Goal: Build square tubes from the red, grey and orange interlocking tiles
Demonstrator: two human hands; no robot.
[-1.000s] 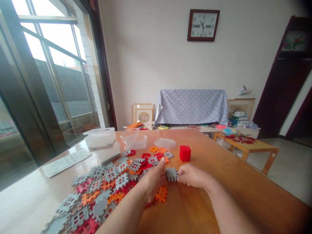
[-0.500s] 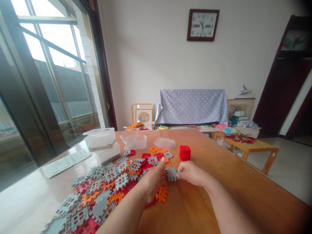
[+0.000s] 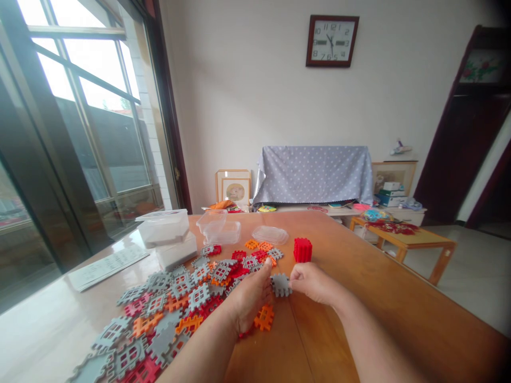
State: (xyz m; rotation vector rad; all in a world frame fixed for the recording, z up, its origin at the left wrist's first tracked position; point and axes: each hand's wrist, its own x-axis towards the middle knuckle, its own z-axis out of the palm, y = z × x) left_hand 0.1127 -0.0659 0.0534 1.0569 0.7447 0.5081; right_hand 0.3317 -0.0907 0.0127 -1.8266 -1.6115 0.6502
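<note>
Right hand (image 3: 312, 283): grip together, fingertips clamped on the right edge of a gray tile (image 3: 281, 285). Left hand (image 3: 252, 299): cupped just beside the tile's left edge; its inner fingers are partly hidden, so whether that grip is closed on anything cannot be told. The tile is between the hands, above or on the bench (image 3: 343, 340).

Risks, as judged: the right grip takes only the toothed rim, so the tile could pivot or slip if pushed off-center. The red stack (image 3: 303, 250) stands just beyond the right hand; a forward knuckle could topple it. The left wrist borders the tile pile (image 3: 181, 284) and an orange tile (image 3: 264, 318); a sideways sweep could scatter pieces.

Containers: plastic tubs (image 3: 224, 233), a shallow plastic tray (image 3: 270, 234) and white boxes (image 3: 178, 253) sit behind the pile; no contents can be made out.
</note>
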